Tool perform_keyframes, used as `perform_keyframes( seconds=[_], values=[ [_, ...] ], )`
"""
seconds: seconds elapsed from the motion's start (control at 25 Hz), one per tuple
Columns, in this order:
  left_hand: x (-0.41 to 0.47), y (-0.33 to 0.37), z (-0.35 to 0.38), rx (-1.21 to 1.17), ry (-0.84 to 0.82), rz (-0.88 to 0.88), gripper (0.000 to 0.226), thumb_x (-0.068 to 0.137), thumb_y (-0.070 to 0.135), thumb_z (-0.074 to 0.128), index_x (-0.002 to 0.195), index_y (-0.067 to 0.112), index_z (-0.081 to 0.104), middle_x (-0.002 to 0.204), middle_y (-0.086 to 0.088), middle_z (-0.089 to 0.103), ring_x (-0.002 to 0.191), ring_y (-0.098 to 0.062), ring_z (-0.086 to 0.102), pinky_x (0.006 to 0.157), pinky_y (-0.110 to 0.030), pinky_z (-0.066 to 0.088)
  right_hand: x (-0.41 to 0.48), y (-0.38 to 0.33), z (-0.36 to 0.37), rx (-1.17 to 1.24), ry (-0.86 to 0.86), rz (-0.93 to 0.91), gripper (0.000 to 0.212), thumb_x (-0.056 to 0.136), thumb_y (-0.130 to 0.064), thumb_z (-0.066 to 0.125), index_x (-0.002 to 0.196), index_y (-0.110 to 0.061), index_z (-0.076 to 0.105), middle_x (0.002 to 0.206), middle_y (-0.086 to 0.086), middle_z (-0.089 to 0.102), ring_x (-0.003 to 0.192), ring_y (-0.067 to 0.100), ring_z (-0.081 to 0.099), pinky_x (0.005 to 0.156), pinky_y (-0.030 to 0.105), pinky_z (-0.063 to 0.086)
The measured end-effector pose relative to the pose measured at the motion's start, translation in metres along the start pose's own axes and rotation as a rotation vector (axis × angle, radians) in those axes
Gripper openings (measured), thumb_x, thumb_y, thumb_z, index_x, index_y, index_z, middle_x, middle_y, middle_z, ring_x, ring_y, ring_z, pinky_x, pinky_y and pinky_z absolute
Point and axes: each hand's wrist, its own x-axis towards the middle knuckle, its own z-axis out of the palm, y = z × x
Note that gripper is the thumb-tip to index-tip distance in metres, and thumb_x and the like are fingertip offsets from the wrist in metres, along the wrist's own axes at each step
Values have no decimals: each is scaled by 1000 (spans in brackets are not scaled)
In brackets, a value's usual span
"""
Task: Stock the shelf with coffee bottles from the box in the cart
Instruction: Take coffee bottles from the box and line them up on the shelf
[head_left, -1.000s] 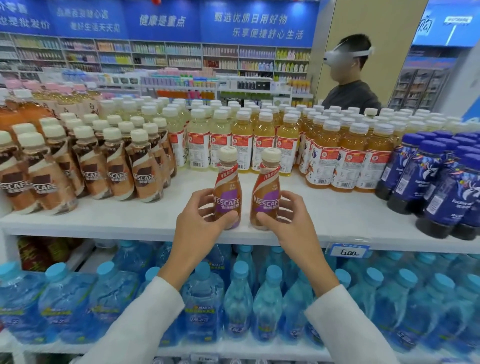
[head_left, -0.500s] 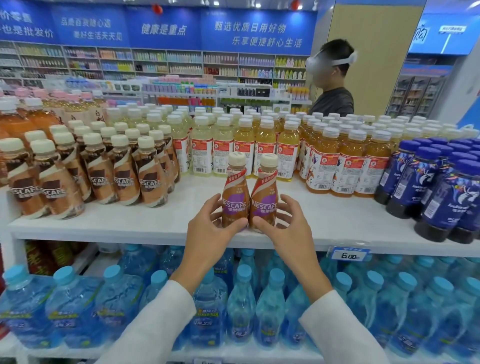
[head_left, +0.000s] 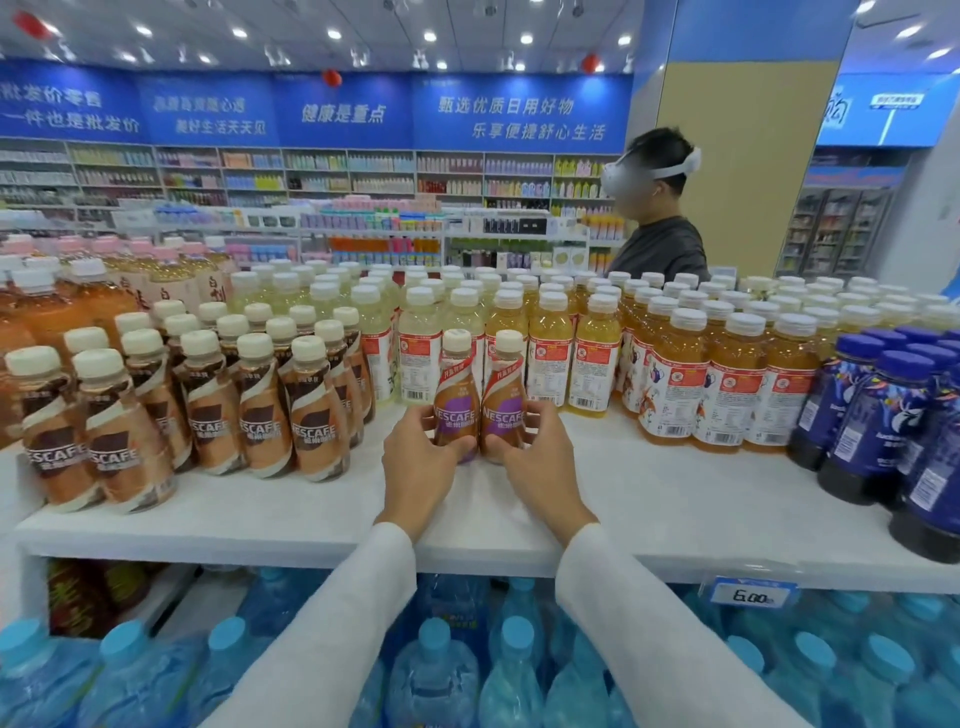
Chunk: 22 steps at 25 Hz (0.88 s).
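Note:
Two Nescafe coffee bottles with purple labels and cream caps stand side by side on the white shelf (head_left: 649, 493), touching each other. My left hand (head_left: 423, 467) grips the left bottle (head_left: 456, 400) low on its body. My right hand (head_left: 540, 467) grips the right bottle (head_left: 505, 402) the same way. They stand just in front of the yellow juice bottles (head_left: 550, 358) and to the right of the brown Nescafe bottles (head_left: 218, 410). The box and cart are out of view.
Orange juice bottles (head_left: 727, 384) and dark blue bottles (head_left: 872, 415) fill the shelf's right side. Blue water bottles (head_left: 441, 675) crowd the shelf below, beside a price tag (head_left: 753, 594). A person wearing a headset (head_left: 660, 228) stands behind the display.
Both hands have slid the two purple bottles back from the shelf's front edge toward the juice rows and brought them together. The camera has tilted upward.

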Motion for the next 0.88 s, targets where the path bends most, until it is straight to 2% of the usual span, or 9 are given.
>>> perform_keyframes(
  seconds=[0.12, 0.36, 0.52, 0.68, 0.76, 0.88],
  values=[
    [27, -4, 5, -1, 17, -8, 63, 77, 23, 88, 132, 14, 59, 126, -3, 69, 103, -15, 63, 89, -29, 48, 31, 7, 18, 6, 24, 12, 56, 81, -18, 83, 122, -32, 46, 128, -3, 61, 115, 17, 63, 100, 42, 55],
    [49, -12, 12, -30, 39, -6, 66, 75, 23, 89, 133, 12, 60, 124, -4, 70, 102, -15, 64, 91, -30, 52, 58, 22, 30, -11, 71, -4, 57, 76, -23, 85, 118, -35, 49, 122, -6, 63, 108, 15, 65, 96, 42, 57],
    [51, -16, 14, -50, 43, 0, 68, 74, 25, 90, 133, 13, 59, 124, -4, 70, 107, -22, 68, 97, -40, 56, 61, 26, 31, -22, 79, -23, 57, 76, -25, 85, 118, -36, 47, 123, -5, 64, 108, 15, 65, 96, 41, 56],
    [51, -16, 15, -48, 34, 4, 68, 76, 25, 88, 136, 14, 57, 127, -5, 69, 110, -23, 67, 98, -43, 56, 60, 26, 30, -25, 77, -33, 57, 78, -25, 84, 119, -36, 47, 123, -5, 63, 108, 14, 65, 96, 40, 56],
    [50, -16, 15, -43, 33, 6, 68, 78, 26, 87, 137, 14, 56, 128, -5, 68, 111, -23, 67, 99, -41, 55, 60, 26, 30, -30, 75, -33, 57, 78, -26, 84, 119, -36, 47, 123, -5, 63, 108, 13, 65, 96, 40, 57],
    [50, -15, 15, -12, 34, 9, 66, 80, 27, 85, 138, 14, 56, 129, -4, 67, 114, -21, 65, 96, -32, 51, 60, 26, 31, -36, 77, -36, 57, 78, -27, 84, 121, -37, 46, 125, -5, 62, 110, 14, 64, 96, 40, 57]
  ],
)
